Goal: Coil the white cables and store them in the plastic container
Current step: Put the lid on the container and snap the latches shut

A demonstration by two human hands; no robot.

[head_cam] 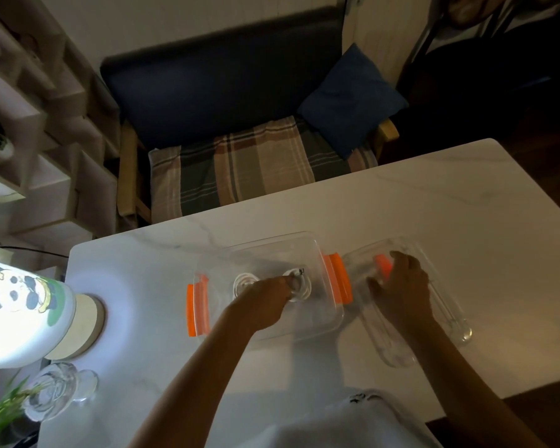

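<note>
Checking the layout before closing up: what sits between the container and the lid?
Only the container's right orange clip; the lid starts just beyond it, head view.

A panda lamp [17, 299] and glass vase [50, 396] stand on the marble table [434, 205], sofa [233, 101] beyond

No readable text, labels or numbers anywhere.

The single head camera looks steeply down and forward from above the near edge of the table [434, 202], close over it, toward a bench [227, 92] beyond.
</note>
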